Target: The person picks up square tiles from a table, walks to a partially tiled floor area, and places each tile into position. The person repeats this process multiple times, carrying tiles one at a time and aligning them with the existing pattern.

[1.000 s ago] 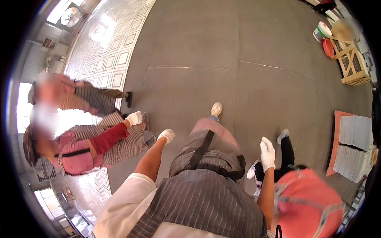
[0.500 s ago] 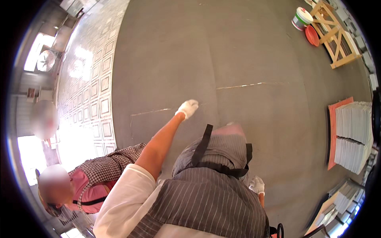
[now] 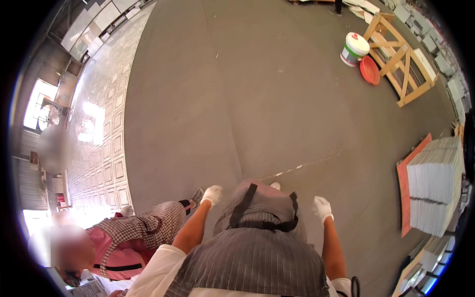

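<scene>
My left hand, in a white knitted glove, hangs out in front of my left side over the grey floor. Its fingers are curled in loosely and nothing shows in them. On the other side, my right hand wears a matching glove. Its fingers are half bent, with a gap between thumb and fingers, and it is holding nothing. Between the hands is my grey striped apron with black straps. The tip of a light shoe shows beyond its hem.
A co-worker in a checked apron is close on my left. Patterned tiles border the floor there. To the right stand a stack of pale sheets by an orange board, a wooden frame, a lidded bucket and a red basin.
My left hand has swung back toward my body and my right hand has come forward. The floor crack, bucket and frame now appear lower in view. The co-worker's foot has come into sight.
</scene>
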Available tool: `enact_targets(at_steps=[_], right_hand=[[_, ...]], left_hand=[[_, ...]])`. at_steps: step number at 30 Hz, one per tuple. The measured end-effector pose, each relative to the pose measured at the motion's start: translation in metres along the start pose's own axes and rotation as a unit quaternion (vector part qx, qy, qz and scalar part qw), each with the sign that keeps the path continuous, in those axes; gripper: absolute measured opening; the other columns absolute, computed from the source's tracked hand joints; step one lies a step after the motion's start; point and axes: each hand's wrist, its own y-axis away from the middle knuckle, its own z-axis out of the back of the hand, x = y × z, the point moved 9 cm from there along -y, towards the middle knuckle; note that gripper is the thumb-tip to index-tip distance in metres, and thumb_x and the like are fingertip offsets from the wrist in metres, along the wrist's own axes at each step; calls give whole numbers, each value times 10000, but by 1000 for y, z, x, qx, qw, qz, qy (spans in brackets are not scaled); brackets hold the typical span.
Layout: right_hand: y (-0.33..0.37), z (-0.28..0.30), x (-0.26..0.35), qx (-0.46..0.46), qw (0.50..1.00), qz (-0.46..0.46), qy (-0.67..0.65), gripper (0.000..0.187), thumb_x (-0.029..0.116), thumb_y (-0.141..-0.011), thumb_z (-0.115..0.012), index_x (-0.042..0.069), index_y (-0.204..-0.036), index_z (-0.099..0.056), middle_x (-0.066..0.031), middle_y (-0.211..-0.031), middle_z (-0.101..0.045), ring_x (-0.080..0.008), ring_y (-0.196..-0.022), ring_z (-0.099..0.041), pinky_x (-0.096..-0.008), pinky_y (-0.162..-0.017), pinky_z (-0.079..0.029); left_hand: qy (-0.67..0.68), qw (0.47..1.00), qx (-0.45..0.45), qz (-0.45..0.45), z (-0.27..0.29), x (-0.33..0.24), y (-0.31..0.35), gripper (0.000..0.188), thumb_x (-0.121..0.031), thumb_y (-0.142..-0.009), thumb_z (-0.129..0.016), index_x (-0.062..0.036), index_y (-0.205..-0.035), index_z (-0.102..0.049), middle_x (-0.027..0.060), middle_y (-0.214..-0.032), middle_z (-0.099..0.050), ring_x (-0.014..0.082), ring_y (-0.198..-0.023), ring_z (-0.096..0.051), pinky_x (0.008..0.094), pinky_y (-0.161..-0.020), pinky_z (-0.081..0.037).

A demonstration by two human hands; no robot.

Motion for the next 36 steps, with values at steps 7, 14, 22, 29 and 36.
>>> enact_targets(at_steps=[7, 14, 22, 29, 36], right_hand=[[-135, -71, 315, 59, 987, 149, -15, 283, 167, -918, -577, -5, -1140, -610, -57, -831, -650, -121, -711, -601, -238, -643, -492], [-252, -84, 343, 37, 991, 81, -95, 204, 230, -919, -584, 62, -1024, -632, -43, -782, -627, -146, -622, -597, -284, -526, -482], [-289, -33, 362, -33, 972, -174, -152, 295, 216, -891, -501, 33, -1113, -565, -144, -994, -655, -274, -805, -666, -398, -632, -507], [-446, -13, 543, 0, 995, -102, -8, 333, 199, -912, -439, 18, -1172, -542, -171, -1075, -636, -324, -877, -674, -438, -658, -522], [-639, 56, 867, -80, 990, 114, -33, 291, 265, -901, -570, 33, -1055, -656, -34, -809, -658, -123, -665, -608, -282, -572, -498]], left_hand=[[-394, 913, 67, -82, 9, -74, -99, 157, -189, -838, -603, -90, -932, -680, 45, -767, -634, 182, -659, -604, 333, -533, -487], [-774, 569, 232, -153, -2, -229, -252, 175, -232, -714, -673, -120, -830, -742, 97, -885, -701, 267, -894, -671, 398, -765, -554], [-11, 997, 4, -74, -8, -677, -413, 247, -154, -879, -555, -31, -1080, -627, 77, -787, -634, 189, -667, -614, 328, -594, -528], [-250, 908, -17, -336, -143, -918, -496, 173, -105, -802, -564, -47, -943, -648, 135, -811, -637, 286, -732, -620, 391, -674, -530], [14, 995, 97, -19, -157, -912, -585, 164, -88, -854, -510, -89, -745, -632, -17, -592, -547, 132, -488, -523, 287, -419, -403]])
